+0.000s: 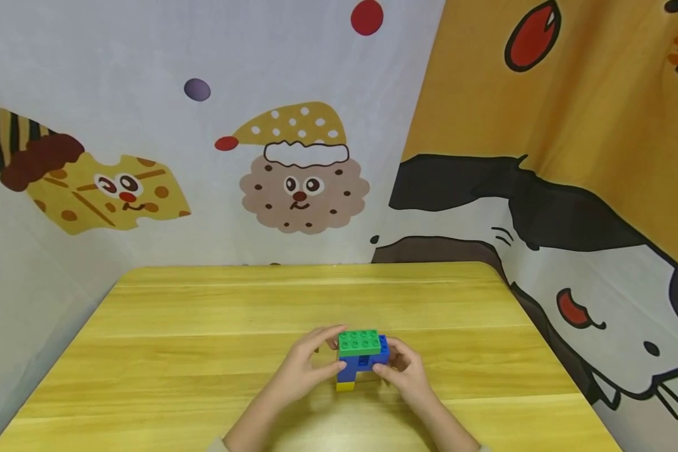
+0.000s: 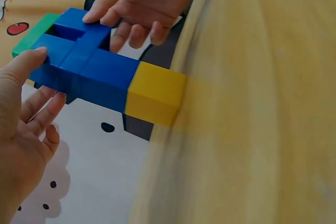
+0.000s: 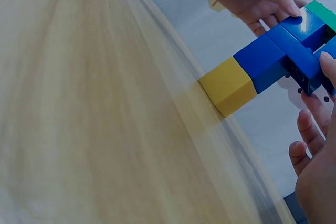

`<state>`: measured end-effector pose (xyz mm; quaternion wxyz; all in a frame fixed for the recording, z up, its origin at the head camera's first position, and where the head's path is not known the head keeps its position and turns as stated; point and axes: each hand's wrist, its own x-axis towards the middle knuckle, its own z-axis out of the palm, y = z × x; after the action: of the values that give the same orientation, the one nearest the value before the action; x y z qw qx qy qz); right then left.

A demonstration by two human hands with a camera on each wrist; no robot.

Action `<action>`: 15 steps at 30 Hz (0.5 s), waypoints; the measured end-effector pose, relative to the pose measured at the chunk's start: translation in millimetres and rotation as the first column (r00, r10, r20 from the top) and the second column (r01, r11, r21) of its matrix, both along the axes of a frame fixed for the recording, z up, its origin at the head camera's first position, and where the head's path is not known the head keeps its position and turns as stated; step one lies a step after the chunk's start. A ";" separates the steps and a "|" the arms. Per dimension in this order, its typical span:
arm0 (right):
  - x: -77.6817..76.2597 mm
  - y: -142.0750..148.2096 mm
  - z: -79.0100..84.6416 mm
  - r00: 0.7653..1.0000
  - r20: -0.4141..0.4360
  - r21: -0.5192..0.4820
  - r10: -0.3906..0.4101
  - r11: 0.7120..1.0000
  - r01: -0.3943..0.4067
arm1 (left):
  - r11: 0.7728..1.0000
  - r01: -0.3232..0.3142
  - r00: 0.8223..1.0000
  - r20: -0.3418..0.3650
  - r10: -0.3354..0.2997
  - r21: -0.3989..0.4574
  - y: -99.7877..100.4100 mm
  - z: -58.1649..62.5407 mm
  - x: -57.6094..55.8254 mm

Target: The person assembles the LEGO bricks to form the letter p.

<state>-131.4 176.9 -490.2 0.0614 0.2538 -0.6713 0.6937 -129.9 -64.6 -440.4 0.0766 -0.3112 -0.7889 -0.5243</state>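
Note:
A small stack of toy building bricks stands on the table between the two hands. Its base is a yellow brick (image 2: 155, 93), which meets the tabletop. Several blue bricks (image 3: 283, 51) rise above it, one reaching out to the right with a gap beneath. A studded green brick (image 1: 359, 342) lies across the top. My left hand (image 1: 302, 365) pinches the stack's left side, thumb on the near face and fingers toward the back. With thumb and fingers, my right hand (image 1: 405, 370) pinches the blue part sticking out on the right.
The wooden table (image 1: 203, 326) has rounded far corners. Behind it hangs a pale cloth (image 1: 147, 56) printed with cartoon food, and on the right an orange and white printed cloth (image 1: 474, 94) comes down past the table's edge.

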 end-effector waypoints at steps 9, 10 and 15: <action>0.0 0.1 1.2 1.000 -0.005 -0.010 0.006 1.000 -0.006 | 1.000 -0.015 0.999 -0.042 0.015 0.017 -1.7 -9.9 -0.2; -0.1 0.2 1.2 1.000 0.001 -0.008 0.003 1.000 -0.003 | 1.000 -0.019 0.999 -0.044 0.019 0.019 -1.6 -9.9 -0.2; 0.0 -0.1 1.0 1.000 0.012 -0.003 -0.015 1.000 0.015 | 0.999 -0.030 0.999 -0.042 0.031 0.026 -1.1 -8.4 0.8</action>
<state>-131.4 176.8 -489.2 0.0630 0.2442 -0.6726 0.6957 -129.2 -65.7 -448.9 0.1053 -0.3090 -0.7850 -0.5265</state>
